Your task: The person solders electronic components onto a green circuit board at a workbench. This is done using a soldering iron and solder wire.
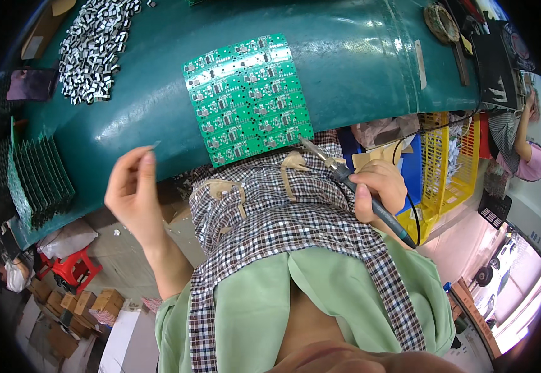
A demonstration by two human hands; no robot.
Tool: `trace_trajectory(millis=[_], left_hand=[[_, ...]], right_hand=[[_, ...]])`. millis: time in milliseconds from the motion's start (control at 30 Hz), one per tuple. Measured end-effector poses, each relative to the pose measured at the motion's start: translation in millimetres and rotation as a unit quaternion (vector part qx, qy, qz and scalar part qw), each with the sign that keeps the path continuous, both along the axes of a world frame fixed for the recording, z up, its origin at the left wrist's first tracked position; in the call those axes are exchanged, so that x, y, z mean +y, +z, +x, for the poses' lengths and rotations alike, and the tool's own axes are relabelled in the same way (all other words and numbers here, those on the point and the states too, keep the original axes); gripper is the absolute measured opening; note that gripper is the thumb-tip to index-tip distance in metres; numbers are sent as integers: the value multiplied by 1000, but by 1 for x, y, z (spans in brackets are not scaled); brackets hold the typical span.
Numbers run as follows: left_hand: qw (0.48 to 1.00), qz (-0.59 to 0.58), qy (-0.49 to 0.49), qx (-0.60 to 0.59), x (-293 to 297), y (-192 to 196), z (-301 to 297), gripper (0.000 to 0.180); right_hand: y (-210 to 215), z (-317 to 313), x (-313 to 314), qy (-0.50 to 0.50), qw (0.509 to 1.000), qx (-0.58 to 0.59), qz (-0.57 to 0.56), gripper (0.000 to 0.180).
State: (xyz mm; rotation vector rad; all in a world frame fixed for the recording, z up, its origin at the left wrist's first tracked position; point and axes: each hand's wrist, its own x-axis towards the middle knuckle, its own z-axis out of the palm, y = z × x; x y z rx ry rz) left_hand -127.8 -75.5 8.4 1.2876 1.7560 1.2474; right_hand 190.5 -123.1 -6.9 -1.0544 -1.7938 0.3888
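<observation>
A green circuit board panel (248,99), a grid of many small identical boards, lies flat on the green table (357,56) near its front edge, straight ahead of the person. The right hand (379,189) is closed around the dark handle of a soldering iron (351,183), held like a pen, and the metal tip points up and left, ending just beside the panel's lower right corner; whether it touches the board I cannot tell. A black cord runs from the back of the handle and loops up toward the right. The left hand (132,189) is raised in front of the table edge, well apart from the panel, with thumb and forefinger pinched on a thin bit of wire (156,145) that sticks out above the fingertips.

Farther left on the table, a stack of green boards (37,180) stands on edge in a row. At the far left corner lies a heap of small black and white parts (93,50). A roll of tape (441,22) sits at the far right of the table. Beyond the table's right end stands a yellow plastic crate (444,155), and another person (528,152) in pink works farther off. Down on the floor to the left are a red stool (74,267) and some cardboard boxes (81,304).
</observation>
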Motion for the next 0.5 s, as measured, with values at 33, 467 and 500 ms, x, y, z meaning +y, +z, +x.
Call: trace_trajectory(millis=[33, 467, 500], left_hand=[[999, 32, 25, 37, 1, -1, -8, 7], [969, 168, 162, 82, 28, 33, -44, 10], [955, 208, 169, 129, 40, 32, -33, 9]], right_hand=[[-1, -1, 1, -2, 1000, -8, 2, 10], [13, -2, 9, -78, 997, 6, -3, 18], [18, -5, 13, -88, 996, 0, -27, 20]])
